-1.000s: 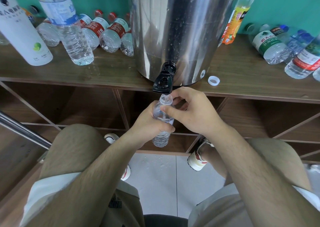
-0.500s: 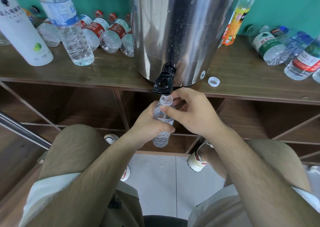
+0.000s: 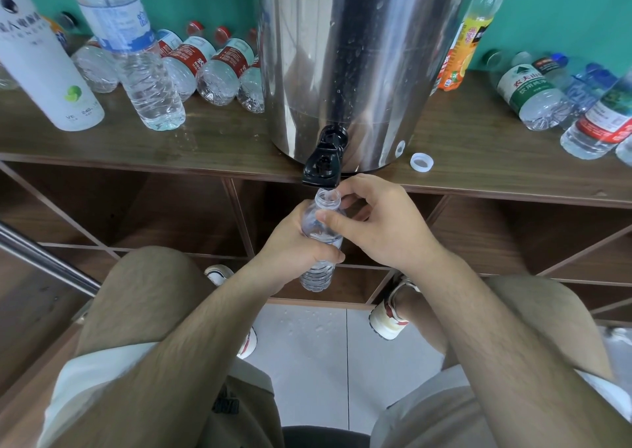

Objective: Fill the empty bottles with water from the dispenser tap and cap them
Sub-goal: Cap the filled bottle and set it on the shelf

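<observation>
Mouth-to-spout alignment is the relation that matters: the small clear bottle (image 3: 316, 271) stands nearly upright, base tipped slightly toward the person, with its open mouth just under the black tap (image 3: 323, 160) of the steel dispenser (image 3: 359, 64). I cannot tell whether the rim touches the spout or whether water is running.

Both hands hold this 1 bottle. The left hand (image 3: 294, 242) wraps its curled fingers round the middle of the body from the left. The right hand (image 3: 383, 222) pinches the shoulder just below the neck, with the thumb across the front and the other fingers curled behind.

Of the 2 hands, the right is nearer both things the next steps need. The tap lever sits just above and left of its knuckles. The loose white cap (image 3: 421, 161) lies open side up on the wooden shelf (image 3: 222, 139), just right of the dispenser's base. Filling looks like the step in hand; capping is not yet done. Freeing the right hand for the lever would leave the left to keep the mouth centred.
</observation>
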Motion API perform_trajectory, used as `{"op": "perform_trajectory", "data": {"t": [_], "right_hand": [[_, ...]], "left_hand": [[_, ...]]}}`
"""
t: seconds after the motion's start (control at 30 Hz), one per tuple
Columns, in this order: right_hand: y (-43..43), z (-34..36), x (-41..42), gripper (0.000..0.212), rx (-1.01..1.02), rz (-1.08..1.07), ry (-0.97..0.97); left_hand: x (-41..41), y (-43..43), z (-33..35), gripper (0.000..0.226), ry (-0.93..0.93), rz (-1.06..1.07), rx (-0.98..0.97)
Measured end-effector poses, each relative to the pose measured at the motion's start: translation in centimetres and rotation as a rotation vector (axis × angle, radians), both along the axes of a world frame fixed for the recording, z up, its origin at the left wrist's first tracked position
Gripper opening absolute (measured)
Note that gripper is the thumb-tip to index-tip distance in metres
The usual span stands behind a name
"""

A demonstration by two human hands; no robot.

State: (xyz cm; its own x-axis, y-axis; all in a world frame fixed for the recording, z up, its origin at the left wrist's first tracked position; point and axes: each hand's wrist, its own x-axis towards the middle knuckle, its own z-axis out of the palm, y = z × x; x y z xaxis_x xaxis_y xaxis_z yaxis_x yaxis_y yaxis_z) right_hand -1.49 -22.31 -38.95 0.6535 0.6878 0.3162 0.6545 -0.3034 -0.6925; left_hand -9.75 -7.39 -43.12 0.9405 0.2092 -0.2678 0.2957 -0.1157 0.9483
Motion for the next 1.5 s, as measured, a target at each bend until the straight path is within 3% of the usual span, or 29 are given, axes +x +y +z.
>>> {"op": "perform_trajectory", "data": {"t": [1.5], "right_hand": [[-0.14,-0.11,-0.03,0.018,-0.004,0.020,-0.010]], "left_hand": [[-0.11,-0.14,0.00,0.095,0.045,-0.004,0.034]]}}
